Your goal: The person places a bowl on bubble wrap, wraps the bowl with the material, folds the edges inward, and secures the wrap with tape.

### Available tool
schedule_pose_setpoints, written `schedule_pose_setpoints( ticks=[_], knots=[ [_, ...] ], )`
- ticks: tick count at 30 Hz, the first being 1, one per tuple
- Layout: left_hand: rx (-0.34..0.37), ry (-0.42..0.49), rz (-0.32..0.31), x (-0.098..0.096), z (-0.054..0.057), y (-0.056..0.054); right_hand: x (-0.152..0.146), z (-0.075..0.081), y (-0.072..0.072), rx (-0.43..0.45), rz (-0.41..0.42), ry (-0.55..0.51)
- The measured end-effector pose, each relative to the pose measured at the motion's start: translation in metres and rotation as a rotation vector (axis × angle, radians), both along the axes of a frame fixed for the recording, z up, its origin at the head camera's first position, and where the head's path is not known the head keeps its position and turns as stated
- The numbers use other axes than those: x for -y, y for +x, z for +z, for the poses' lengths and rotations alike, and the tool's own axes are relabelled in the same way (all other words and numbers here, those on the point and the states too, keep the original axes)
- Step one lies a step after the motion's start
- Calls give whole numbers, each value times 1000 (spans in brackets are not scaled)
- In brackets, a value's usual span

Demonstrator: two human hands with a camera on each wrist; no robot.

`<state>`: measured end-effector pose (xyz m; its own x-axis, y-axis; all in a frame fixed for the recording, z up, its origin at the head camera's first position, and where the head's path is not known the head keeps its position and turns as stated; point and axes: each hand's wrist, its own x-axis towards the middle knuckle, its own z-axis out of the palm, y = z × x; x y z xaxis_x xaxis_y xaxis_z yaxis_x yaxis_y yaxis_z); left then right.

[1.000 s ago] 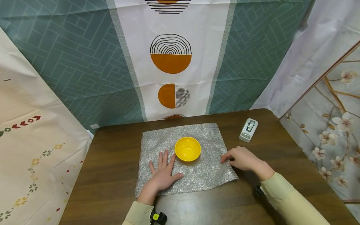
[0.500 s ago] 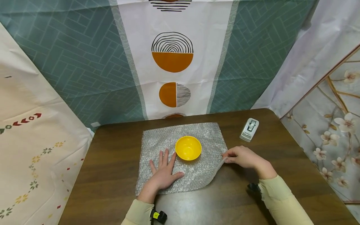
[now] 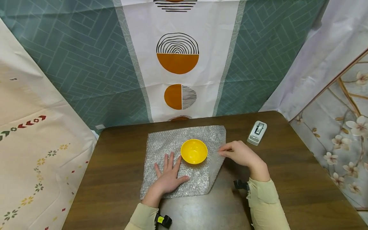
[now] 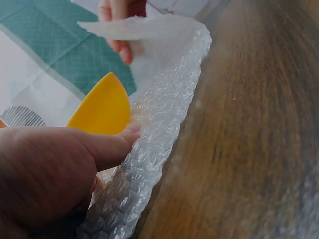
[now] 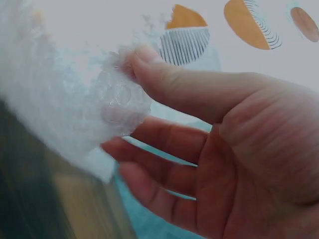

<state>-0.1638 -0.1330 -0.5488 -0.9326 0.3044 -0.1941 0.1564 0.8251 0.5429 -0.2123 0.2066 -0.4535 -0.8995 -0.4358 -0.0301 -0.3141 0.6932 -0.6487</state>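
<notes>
- Yellow bowl [image 3: 194, 151], upright with its mouth upward, resting on a sheet of bubble wrap [image 3: 161, 143] laid on a brown wooden table [image 3: 115, 166].
- Left hand [image 3: 168, 180]: palm down on the wrap, grip wide, holding nothing; one fingertip touches or lies just beside the bowl.
- Right hand [image 3: 241, 155]: grip narrow, pinching the wrap's lifted near-right part.
- Done well, this lift probably calls for a flat left palm as anchor and a slow, even pull, lest the bowl slide.
</notes>
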Motion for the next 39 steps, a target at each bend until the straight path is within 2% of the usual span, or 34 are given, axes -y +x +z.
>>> schedule_pose_setpoints(
  ticks=[5, 10, 17, 21, 27, 35, 39],
  knots=[
    [1, -6, 0, 0, 0, 0, 26, -2, -8, -62, -30, -28],
    [-3, -4, -1, 0, -2, 0, 46, -4, -11, -109, -105, -75],
    [-3, 0, -3, 0, -5, 1, 53, -2, -12, -171, -187, -148],
    [-8, 10, -3, 1, -4, 0, 56, -2, -13, -166, -219, -150],
    [-12, 2, 3, 2, -2, 0, 66, -5, -17, -80, -209, -139],
    [-16, 2, -2, 2, -3, -1, 76, -9, -18, -106, -182, -108],
    [-21, 0, -4, 1, -3, -1, 81, -9, -17, -110, -177, -48]
  ],
)
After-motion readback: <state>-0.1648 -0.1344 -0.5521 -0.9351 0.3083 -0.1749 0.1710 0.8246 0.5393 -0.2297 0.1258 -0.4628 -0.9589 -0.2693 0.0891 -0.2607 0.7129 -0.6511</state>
